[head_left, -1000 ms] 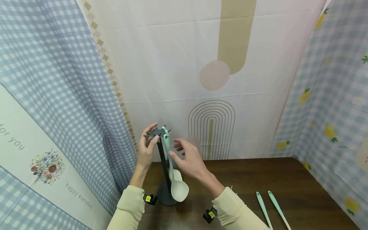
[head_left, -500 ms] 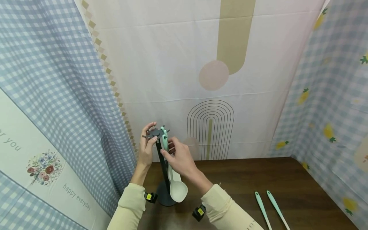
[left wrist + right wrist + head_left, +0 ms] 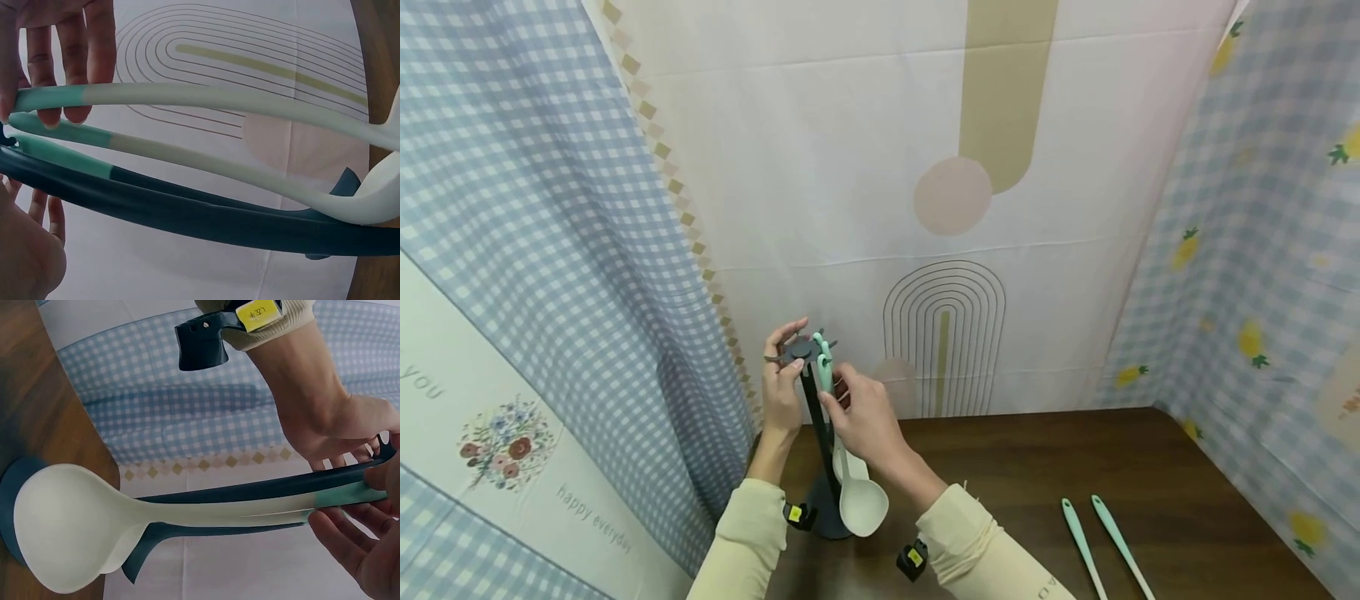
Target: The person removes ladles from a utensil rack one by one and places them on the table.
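Note:
My left hand [image 3: 781, 396] grips the hooked top [image 3: 803, 348] of a dark utensil stand [image 3: 812, 400], thumb in front and fingers behind. On the stand's right side hangs a pale ladle [image 3: 862, 507] with a mint handle end. My right hand [image 3: 868, 417] pinches that handle between thumb and fingers; the mint end [image 3: 337, 495] shows at the fingertips in the right wrist view. Another pale utensil [image 3: 187, 156] hangs behind the ladle, its head partly covered. A further mint handle end [image 3: 62, 156] lies close to the pole, above a dark flaring piece [image 3: 344, 187].
Two mint-handled utensils lie on the brown table [image 3: 1000, 467] at the right, one handle [image 3: 1078, 533] beside the other handle [image 3: 1116, 533]; their heads are out of frame. A printed cloth [image 3: 820, 167] hangs behind, with checked curtains [image 3: 587, 250] at the sides.
My right hand has come left to the ladle's handle and now pinches it. My left hand stays on the stand's top, and the ladle still hangs there.

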Tool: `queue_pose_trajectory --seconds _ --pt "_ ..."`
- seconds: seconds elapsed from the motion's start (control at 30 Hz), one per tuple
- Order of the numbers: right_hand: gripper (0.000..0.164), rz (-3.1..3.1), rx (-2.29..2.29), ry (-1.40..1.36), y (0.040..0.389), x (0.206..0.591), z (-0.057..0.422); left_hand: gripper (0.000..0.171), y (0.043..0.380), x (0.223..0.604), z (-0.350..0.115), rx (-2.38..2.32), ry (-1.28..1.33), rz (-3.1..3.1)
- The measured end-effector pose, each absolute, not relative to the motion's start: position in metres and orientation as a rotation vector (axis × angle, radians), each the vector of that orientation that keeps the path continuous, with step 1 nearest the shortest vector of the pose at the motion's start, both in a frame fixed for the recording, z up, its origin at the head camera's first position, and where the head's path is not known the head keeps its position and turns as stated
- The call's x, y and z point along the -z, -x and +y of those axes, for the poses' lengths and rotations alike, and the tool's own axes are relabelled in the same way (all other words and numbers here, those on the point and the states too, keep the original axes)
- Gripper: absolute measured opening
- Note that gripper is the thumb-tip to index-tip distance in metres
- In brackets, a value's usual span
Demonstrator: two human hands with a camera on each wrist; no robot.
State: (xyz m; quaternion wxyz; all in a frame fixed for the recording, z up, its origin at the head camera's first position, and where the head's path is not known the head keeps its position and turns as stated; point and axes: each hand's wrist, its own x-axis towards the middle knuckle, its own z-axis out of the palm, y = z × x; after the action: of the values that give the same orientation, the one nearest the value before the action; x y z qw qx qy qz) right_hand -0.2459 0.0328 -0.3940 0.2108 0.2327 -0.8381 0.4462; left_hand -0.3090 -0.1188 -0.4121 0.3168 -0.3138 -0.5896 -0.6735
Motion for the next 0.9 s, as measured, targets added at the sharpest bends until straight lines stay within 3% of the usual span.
queue_pose_trajectory --seconds 0.33,0.9 --pt "0.016 -2.355 -1.189 -0.686 0.2458 0.3962 0.0324 0.064 0.3078 0.4152 -0.1210 1.744 0.788 -1.623" --pt "0.014 -2.376 -1.196 -0.694 0.2417 0.3912 0.0387 0.060 0.3053 0.4113 -0.1191 1.765 0.803 -1.628"
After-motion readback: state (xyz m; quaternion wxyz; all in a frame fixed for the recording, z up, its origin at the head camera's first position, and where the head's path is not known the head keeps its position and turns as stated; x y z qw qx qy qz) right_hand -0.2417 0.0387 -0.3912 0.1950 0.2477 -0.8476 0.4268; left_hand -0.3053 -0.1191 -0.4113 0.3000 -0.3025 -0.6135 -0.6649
